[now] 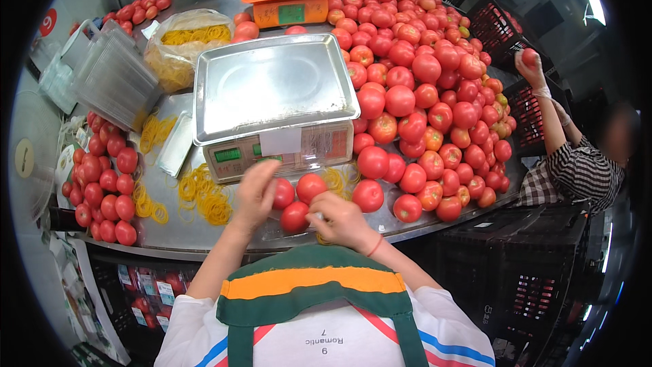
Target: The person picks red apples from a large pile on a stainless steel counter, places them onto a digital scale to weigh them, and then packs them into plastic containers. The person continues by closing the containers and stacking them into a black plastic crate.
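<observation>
Three red tomatoes [295, 216] sit close together between my hands, in what looks like a clear plastic box [272, 232] whose outline is hard to make out. My left hand [257, 194] is at their left side, thumb and fingers apart, with nothing visible in it. On the right, my right hand [340, 218] is curled beside the tomatoes and pinches a small whitish piece [318, 216], too small to identify. Just beyond stands a digital scale [310, 145] with a bare metal pan [275, 86]. Loose yellow rubber bands [206, 199] lie left of my left hand.
A large tomato heap [428, 97] covers the right side; another pile [104, 188] lies left. Stacked clear boxes [114, 69], a bag of rubber bands [188, 46] and an orange scale [290, 10] stand farther back. Black crates [509, 275] flank the table. A co-worker's gloved hand [531, 69] holds a tomato.
</observation>
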Demonstrator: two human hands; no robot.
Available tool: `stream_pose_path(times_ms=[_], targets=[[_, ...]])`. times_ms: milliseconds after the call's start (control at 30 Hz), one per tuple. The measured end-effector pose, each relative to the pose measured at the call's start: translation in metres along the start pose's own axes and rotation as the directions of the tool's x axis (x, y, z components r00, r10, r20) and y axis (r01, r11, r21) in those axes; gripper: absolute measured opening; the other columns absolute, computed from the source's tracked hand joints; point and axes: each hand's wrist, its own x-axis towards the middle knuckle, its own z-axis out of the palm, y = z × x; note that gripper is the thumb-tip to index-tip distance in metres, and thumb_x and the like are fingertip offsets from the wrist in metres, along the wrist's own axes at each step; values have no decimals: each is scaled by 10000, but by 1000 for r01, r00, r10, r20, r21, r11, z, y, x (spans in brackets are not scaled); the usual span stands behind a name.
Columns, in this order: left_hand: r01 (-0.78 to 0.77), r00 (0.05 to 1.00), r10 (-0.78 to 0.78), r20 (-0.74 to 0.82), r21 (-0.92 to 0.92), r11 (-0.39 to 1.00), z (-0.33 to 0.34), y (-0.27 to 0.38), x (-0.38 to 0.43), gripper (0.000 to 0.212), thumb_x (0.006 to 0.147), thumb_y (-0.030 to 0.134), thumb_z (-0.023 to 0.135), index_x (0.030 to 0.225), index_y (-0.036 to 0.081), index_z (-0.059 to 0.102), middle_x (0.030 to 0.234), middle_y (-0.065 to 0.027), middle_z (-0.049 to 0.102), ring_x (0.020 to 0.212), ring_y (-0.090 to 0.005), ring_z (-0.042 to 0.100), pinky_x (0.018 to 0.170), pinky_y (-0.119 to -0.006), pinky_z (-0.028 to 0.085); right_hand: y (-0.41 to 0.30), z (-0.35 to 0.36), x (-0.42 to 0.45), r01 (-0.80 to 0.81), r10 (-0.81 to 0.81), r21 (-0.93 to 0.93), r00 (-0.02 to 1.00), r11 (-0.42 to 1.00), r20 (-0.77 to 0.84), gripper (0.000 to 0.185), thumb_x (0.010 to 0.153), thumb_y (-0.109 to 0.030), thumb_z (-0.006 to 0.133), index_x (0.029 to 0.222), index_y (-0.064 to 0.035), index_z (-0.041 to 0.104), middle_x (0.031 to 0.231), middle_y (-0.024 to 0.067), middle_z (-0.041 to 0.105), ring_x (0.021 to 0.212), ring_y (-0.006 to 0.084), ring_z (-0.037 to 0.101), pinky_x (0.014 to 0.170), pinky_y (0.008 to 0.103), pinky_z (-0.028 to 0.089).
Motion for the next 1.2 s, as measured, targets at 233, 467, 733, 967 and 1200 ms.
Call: stream_pose_path(times_ms=[233,467,733,967,1200], targets=[[315,787,-609,96,-912,264,-19,-17,8,308,884,116,482,1169,7,520,1194,-90,524,1107,-201,479,959,-344,357,37,-3,-47,-486,483,159,873,859,57,365,913,-182,498,1193,49,459,817,76,556,686,173,593,610,264,497],[252,964,-254,-74,-37,967,-22,16,-51,449,791,149,629,1193,10,484,1089,-129,526,1050,-248,493,912,-338,377,30,-9,-55,-563,598,826,652,-28,466,362,923,-218,491,1208,-11,403,986,92,531,842,225,620,713,311,533],[675,699,-659,278,-561,480,-15,10,-88,542,838,111,611,1302,-22,365,793,32,415,683,-48,417,610,-181,384,31,4,-42,-610,564,789,627,-74,537,245,787,-45,638,906,-59,425,838,69,553,766,182,620,696,303,534],[245,826,-514,231,-969,-41,-24,22,-65,759,779,429,656,1378,153,280,1317,-33,428,1223,-216,395,992,-462,353,-20,15,10,-327,317,822,929,466,190,294,720,-41,699,777,-52,410,725,5,491,729,118,584,647,273,493],[-10,891,-438,121,-959,-285,-51,21,-52,811,744,621,561,1345,134,315,1254,-99,489,1142,-298,489,956,-504,403,22,25,10,-142,141,8,985,990,102,47,752,-79,615,764,-34,608,776,140,590,725,312,586,642,372,484]])
